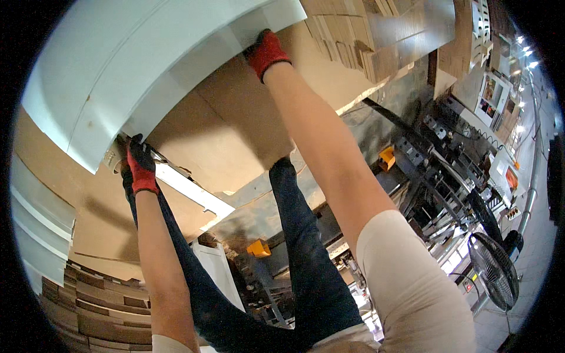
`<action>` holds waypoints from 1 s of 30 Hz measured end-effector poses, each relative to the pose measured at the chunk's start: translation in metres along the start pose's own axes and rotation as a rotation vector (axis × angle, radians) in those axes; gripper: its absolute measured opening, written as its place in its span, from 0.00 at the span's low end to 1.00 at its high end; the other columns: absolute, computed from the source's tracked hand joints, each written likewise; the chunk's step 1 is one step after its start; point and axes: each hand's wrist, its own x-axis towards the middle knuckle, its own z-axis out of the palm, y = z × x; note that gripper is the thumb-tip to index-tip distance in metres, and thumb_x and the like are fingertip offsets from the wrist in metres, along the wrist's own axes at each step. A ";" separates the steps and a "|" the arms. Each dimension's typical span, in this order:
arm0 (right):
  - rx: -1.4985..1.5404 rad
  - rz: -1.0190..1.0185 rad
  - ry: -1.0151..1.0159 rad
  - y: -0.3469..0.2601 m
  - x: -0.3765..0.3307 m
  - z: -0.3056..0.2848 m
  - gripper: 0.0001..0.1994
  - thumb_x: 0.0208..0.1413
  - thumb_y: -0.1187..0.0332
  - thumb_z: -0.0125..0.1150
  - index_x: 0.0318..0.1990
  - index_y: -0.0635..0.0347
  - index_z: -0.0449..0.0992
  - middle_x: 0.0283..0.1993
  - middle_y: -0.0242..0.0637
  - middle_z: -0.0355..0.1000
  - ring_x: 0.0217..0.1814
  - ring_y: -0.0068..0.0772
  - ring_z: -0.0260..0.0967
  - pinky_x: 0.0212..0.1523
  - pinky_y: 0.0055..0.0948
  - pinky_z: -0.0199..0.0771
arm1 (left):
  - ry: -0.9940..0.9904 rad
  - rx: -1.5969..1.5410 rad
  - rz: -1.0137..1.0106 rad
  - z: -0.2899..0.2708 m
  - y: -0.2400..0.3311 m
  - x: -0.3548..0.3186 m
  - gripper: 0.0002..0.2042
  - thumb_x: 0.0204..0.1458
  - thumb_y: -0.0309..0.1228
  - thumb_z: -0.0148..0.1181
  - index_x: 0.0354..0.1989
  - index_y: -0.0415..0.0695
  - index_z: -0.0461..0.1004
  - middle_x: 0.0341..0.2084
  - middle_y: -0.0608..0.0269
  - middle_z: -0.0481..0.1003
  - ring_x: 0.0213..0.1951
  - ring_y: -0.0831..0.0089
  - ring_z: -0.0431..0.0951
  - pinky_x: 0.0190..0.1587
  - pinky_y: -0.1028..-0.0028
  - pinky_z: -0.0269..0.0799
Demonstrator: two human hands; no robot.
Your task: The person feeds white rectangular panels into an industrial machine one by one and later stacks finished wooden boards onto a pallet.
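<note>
Toward the cardboard's [218,117] far edge, we have our right hand [268,54] clamped on the white panel's [141,65] near edge and our left hand [142,165] by its left end, its grip too hidden to tell.

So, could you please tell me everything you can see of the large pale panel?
The large pale panel is smooth and bluish-white, looking like painted sheet metal, with a thin lengthwise line, small brownish marks and a narrower strip along its near edge. It looks bowed in this view and runs out at the top, over brown cardboard. The right grip is against that strip; the left grip is at its left end, contact unclear.
</note>
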 end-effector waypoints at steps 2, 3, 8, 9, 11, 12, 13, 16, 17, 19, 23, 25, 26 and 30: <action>0.341 0.164 -0.055 -0.021 -0.022 0.032 0.18 0.56 0.74 0.55 0.55 0.64 0.66 0.60 0.48 0.67 0.63 0.45 0.64 0.60 0.38 0.68 | 0.149 -0.260 -0.056 0.006 0.012 -0.020 0.15 0.59 0.27 0.47 0.54 0.45 0.68 0.50 0.65 0.68 0.49 0.71 0.67 0.51 0.73 0.66; 0.390 0.180 -0.019 -0.030 -0.025 0.027 0.17 0.57 0.71 0.53 0.54 0.63 0.67 0.59 0.46 0.67 0.63 0.45 0.63 0.60 0.38 0.67 | 0.175 -0.266 -0.083 0.020 0.013 -0.019 0.14 0.59 0.26 0.48 0.53 0.45 0.69 0.49 0.66 0.69 0.48 0.72 0.67 0.50 0.73 0.66; 0.384 0.202 -0.025 -0.026 -0.012 0.016 0.15 0.62 0.61 0.47 0.52 0.57 0.70 0.55 0.39 0.70 0.57 0.45 0.65 0.61 0.42 0.65 | 0.021 -0.038 0.094 0.013 0.003 -0.012 0.12 0.59 0.28 0.50 0.51 0.43 0.70 0.46 0.63 0.72 0.45 0.71 0.70 0.47 0.75 0.67; 0.200 0.142 -0.096 -0.020 -0.012 0.011 0.15 0.62 0.61 0.47 0.51 0.57 0.70 0.54 0.39 0.71 0.56 0.44 0.66 0.60 0.43 0.66 | 0.049 -0.260 0.029 0.019 0.009 -0.020 0.12 0.60 0.27 0.49 0.51 0.42 0.70 0.47 0.61 0.72 0.46 0.70 0.71 0.47 0.76 0.67; -0.110 -0.069 -0.086 -0.014 0.020 -0.031 0.14 0.61 0.63 0.49 0.50 0.58 0.70 0.53 0.39 0.71 0.55 0.44 0.66 0.60 0.43 0.67 | 0.033 -0.227 0.036 0.043 0.019 -0.012 0.12 0.61 0.27 0.47 0.51 0.40 0.70 0.48 0.58 0.72 0.47 0.69 0.72 0.47 0.76 0.68; -0.269 -0.179 -0.038 -0.016 0.034 -0.062 0.13 0.61 0.64 0.50 0.50 0.58 0.70 0.53 0.39 0.71 0.55 0.44 0.67 0.59 0.44 0.67 | 0.006 -0.208 0.032 0.058 0.020 -0.002 0.12 0.61 0.26 0.46 0.51 0.39 0.69 0.48 0.57 0.72 0.48 0.69 0.72 0.47 0.76 0.68; -0.378 -0.230 -0.002 -0.017 0.038 -0.082 0.13 0.61 0.64 0.49 0.51 0.59 0.70 0.53 0.40 0.71 0.55 0.44 0.66 0.60 0.43 0.66 | -0.048 -0.146 0.045 0.065 0.016 0.008 0.12 0.61 0.29 0.47 0.49 0.38 0.70 0.48 0.57 0.73 0.47 0.67 0.73 0.45 0.73 0.70; 0.139 0.156 0.016 -0.016 -0.025 -0.025 0.18 0.60 0.57 0.48 0.52 0.56 0.69 0.52 0.39 0.69 0.57 0.45 0.64 0.61 0.46 0.63 | 0.070 -0.090 0.045 0.033 0.050 -0.035 0.12 0.60 0.33 0.50 0.46 0.38 0.71 0.46 0.60 0.74 0.42 0.67 0.75 0.43 0.70 0.71; 0.282 0.239 0.030 -0.022 -0.046 -0.007 0.19 0.59 0.54 0.48 0.53 0.54 0.69 0.52 0.39 0.69 0.57 0.45 0.63 0.61 0.48 0.62 | 0.054 0.210 0.160 0.014 0.049 -0.030 0.12 0.61 0.33 0.48 0.47 0.40 0.70 0.46 0.62 0.74 0.43 0.68 0.75 0.42 0.69 0.71; 0.504 0.350 0.137 -0.026 -0.086 0.004 0.22 0.59 0.50 0.48 0.54 0.52 0.68 0.52 0.39 0.68 0.59 0.45 0.62 0.62 0.50 0.60 | 0.162 0.268 0.314 0.016 0.026 -0.033 0.18 0.60 0.40 0.45 0.54 0.46 0.68 0.52 0.61 0.71 0.52 0.64 0.70 0.49 0.65 0.67; 0.814 0.484 0.298 -0.025 -0.135 0.042 0.28 0.57 0.40 0.46 0.56 0.48 0.67 0.51 0.39 0.66 0.61 0.46 0.59 0.63 0.54 0.56 | 0.272 0.261 0.540 0.030 0.050 -0.018 0.27 0.56 0.52 0.41 0.60 0.51 0.67 0.59 0.60 0.68 0.59 0.58 0.67 0.58 0.56 0.63; 0.792 0.440 0.300 -0.030 -0.123 0.082 0.31 0.55 0.35 0.46 0.57 0.47 0.65 0.54 0.37 0.65 0.61 0.45 0.59 0.60 0.56 0.59 | 0.236 0.317 0.613 0.043 0.079 -0.017 0.31 0.52 0.57 0.41 0.59 0.52 0.67 0.59 0.58 0.68 0.58 0.56 0.68 0.59 0.52 0.63; 0.599 0.190 0.021 -0.032 -0.100 0.095 0.32 0.55 0.34 0.45 0.58 0.47 0.64 0.55 0.37 0.64 0.62 0.45 0.58 0.62 0.56 0.57 | 0.275 0.542 0.539 0.051 0.090 -0.016 0.32 0.51 0.58 0.40 0.60 0.51 0.67 0.59 0.58 0.68 0.58 0.55 0.68 0.58 0.51 0.64; 0.442 -0.153 -0.334 -0.025 -0.082 0.126 0.35 0.56 0.33 0.42 0.60 0.50 0.62 0.62 0.36 0.61 0.64 0.43 0.55 0.66 0.54 0.50 | 0.286 0.087 0.356 0.077 0.115 -0.023 0.33 0.50 0.57 0.47 0.61 0.51 0.65 0.57 0.58 0.68 0.57 0.56 0.69 0.56 0.53 0.67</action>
